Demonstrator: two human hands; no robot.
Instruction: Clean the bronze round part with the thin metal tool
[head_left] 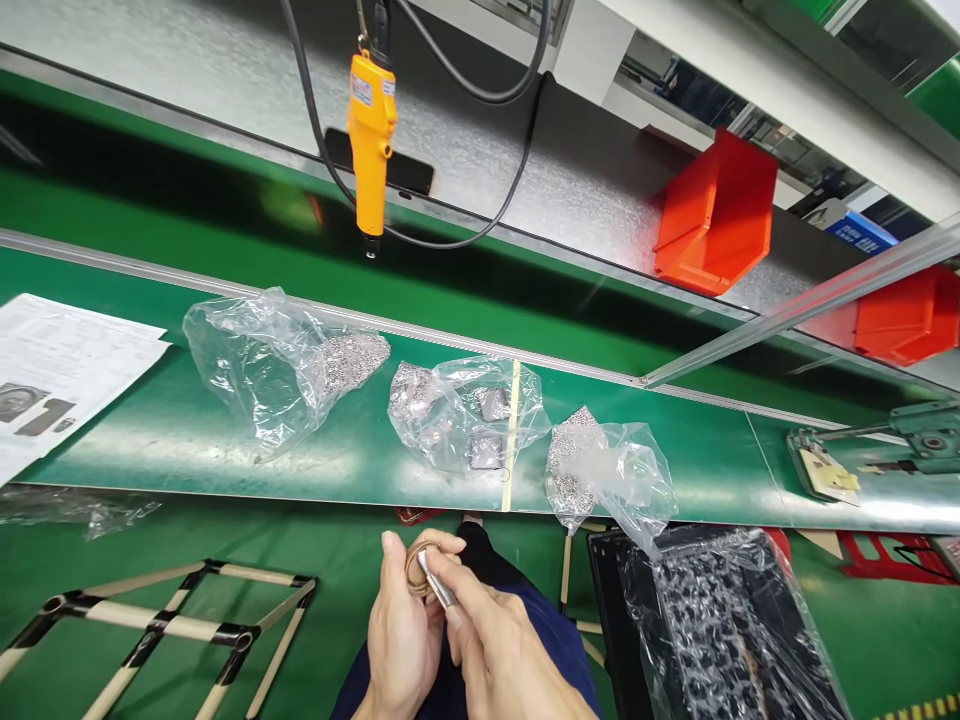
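Close to my body, in front of the bench edge, my left hand (pixel 401 635) grips a small brownish ring (pixel 413 572), which looks like a narrow roll. The fingers of my right hand (pixel 499 635) are closed on a thin silvery flat piece (pixel 437 580) held against the ring. Fingers partly cover both things. Beyond my hands, a clear plastic bag (pixel 450 405) of tiny metal parts lies on the green bench (pixel 420 490). Two small dark square pieces (pixel 487 450) show at this bag, beside a pale yellow strip (pixel 512 430).
Two more bags of metal parts (pixel 352 360) (pixel 574 460) lie on the bench. An orange electric screwdriver (pixel 367 150) hangs above. Red bins (pixel 720 215) stand on the shelf. Papers (pixel 67 360) lie left, a black plastic-covered tray (pixel 720 620) right, a pipe frame (pixel 172 620) lower left.
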